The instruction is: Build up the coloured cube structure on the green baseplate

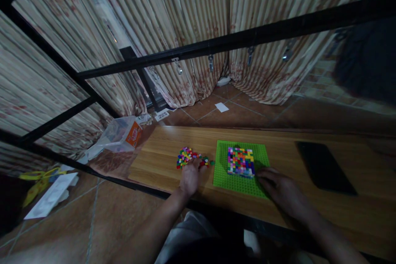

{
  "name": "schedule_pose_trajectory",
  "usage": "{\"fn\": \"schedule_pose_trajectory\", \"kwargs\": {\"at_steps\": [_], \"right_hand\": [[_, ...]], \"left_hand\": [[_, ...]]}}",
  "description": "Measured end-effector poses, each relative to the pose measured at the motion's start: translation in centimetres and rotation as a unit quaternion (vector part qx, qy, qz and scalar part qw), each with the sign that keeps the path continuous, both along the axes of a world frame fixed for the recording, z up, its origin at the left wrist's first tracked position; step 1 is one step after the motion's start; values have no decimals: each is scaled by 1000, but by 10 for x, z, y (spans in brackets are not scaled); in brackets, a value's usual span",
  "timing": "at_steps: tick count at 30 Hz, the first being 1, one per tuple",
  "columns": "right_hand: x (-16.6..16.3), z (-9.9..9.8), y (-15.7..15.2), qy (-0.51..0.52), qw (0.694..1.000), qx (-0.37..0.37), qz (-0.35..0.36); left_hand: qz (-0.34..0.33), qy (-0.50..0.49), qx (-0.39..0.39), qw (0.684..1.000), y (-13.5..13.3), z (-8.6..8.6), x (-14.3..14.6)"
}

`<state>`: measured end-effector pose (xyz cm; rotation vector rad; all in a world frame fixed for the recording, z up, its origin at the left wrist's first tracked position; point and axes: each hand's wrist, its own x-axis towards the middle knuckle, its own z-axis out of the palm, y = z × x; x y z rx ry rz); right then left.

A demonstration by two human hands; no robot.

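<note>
My left hand [190, 176] reaches into a loose pile of small coloured toy bricks [185, 156] on the wooden table. Its fingers touch the near side of the pile; whether a brick sits between them is hidden. Right of the pile lies a green studded baseplate [221, 173], bearing a square block built from multicoloured bricks [240, 161]. At that block's near right corner is my right hand [280, 187], resting over the baseplate's right edge with fingers bent and close together. What its fingertips hold, if anything, is too small to make out.
A dark flat tablet-like slab [324, 167] lies on the table [154, 152] at the right. Black metal bars [198, 49] with hanging clips cross ahead, before striped curtains [192, 8]. A clear plastic box [119, 134] stands on the tiled floor, left of the table.
</note>
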<state>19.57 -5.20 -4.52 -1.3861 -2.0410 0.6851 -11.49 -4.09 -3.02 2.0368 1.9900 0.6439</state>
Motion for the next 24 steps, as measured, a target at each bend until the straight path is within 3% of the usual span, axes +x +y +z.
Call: {"fn": "schedule_pose_trajectory", "kwargs": {"at_steps": [7,13,16,20,24], "right_hand": [[1,2,0,-4,1000,3,2],[3,-5,1,1,1000,11,-6],[4,-8,1,-8,1000,9,-4],[5,-9,1,-11,1000,8,4],[5,-8,1,-10,1000,16,0]], "left_hand": [[34,-129,-11,991,-1,-5,15],[-14,-234,-2,972,-15,-8,14],[-9,-198,11,980,-22,-1,2],[53,-67,34,996,-19,11,-26],[57,35,18,998,-14,12,-41]]}}
